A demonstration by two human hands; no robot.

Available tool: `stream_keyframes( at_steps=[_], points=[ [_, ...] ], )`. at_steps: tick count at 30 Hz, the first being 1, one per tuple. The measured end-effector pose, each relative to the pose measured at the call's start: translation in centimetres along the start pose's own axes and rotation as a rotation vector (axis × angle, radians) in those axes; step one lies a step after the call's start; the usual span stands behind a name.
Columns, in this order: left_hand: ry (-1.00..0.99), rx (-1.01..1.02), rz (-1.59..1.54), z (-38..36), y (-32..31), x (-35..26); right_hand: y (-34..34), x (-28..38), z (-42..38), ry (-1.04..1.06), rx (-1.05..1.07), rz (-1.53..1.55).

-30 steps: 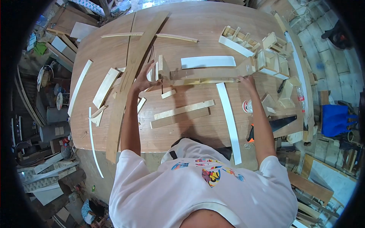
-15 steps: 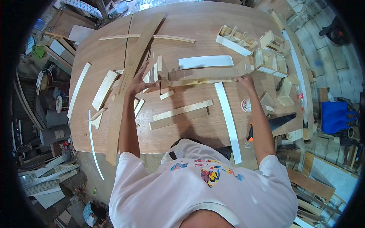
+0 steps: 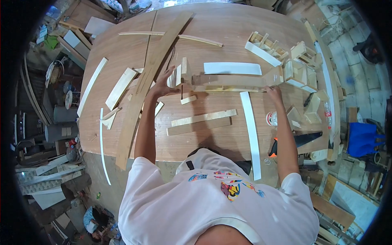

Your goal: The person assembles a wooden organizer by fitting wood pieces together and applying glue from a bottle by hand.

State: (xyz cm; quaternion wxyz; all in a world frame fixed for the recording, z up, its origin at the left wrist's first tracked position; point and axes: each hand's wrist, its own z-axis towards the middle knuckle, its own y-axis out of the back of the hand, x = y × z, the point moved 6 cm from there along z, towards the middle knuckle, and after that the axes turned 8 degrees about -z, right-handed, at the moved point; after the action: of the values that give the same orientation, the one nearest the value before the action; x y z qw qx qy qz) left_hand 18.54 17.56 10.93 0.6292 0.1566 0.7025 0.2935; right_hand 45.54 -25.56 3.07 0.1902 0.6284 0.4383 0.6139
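Note:
A long wooden assembly of strips (image 3: 228, 81) lies across the middle of the plywood table (image 3: 228, 32). My left hand (image 3: 165, 83) grips its left end, where short upright blocks (image 3: 181, 71) stand. My right hand (image 3: 272, 92) presses on its right end, beside a slanted wooden piece (image 3: 274, 75). A white strip (image 3: 232, 68) lies just beyond the assembly.
A long curved board (image 3: 145, 87) runs diagonally down the left. Loose wood strips (image 3: 202, 121), a long white strip (image 3: 252, 132) and small wooden box frames (image 3: 300, 67) surround the hands. A tape roll (image 3: 271, 119) and a handsaw (image 3: 300, 140) lie at the right edge.
My left hand has shifted right from the curved board onto the upright blocks. The view has drifted slightly; my right hand stays on the assembly's right end.

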Motion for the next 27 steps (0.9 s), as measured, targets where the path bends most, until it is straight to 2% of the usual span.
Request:
stream_keyframes(
  at_steps=[4,8,17,20,22,23,24,26,27],
  points=[
    [0.079,0.023,-0.061,0.0,-0.4,0.1,0.2,-0.1,0.3,0.059,-0.047,-0.069],
    [0.066,0.027,-0.064,0.2,-0.3,0.1,0.8,1.9,-1.0,0.080,-0.008,0.014],
    [0.034,0.026,-0.070,0.3,-0.4,0.2,0.5,0.7,-0.3,0.074,-0.051,0.005],
    [0.047,0.038,0.012,-0.2,0.5,0.6,0.7,1.0,-0.4,0.095,-0.039,0.043],
    [0.117,-0.067,-0.183,-0.5,1.7,3.5,0.4,0.7,-0.2,0.066,0.030,0.032],
    [0.096,-0.201,-0.233,-1.0,2.6,4.7,0.3,0.8,-0.2,0.070,0.035,0.033],
    [0.101,-0.206,-0.231,-1.3,3.1,5.8,0.6,1.1,-0.5,0.079,0.000,0.055],
    [0.262,-0.411,-0.517,-2.3,5.3,9.4,0.7,1.5,-0.8,0.092,-0.029,0.077],
    [0.264,-0.491,-0.440,-2.7,6.2,11.6,0.7,1.4,-0.8,0.074,-0.022,0.085]
  ],
)
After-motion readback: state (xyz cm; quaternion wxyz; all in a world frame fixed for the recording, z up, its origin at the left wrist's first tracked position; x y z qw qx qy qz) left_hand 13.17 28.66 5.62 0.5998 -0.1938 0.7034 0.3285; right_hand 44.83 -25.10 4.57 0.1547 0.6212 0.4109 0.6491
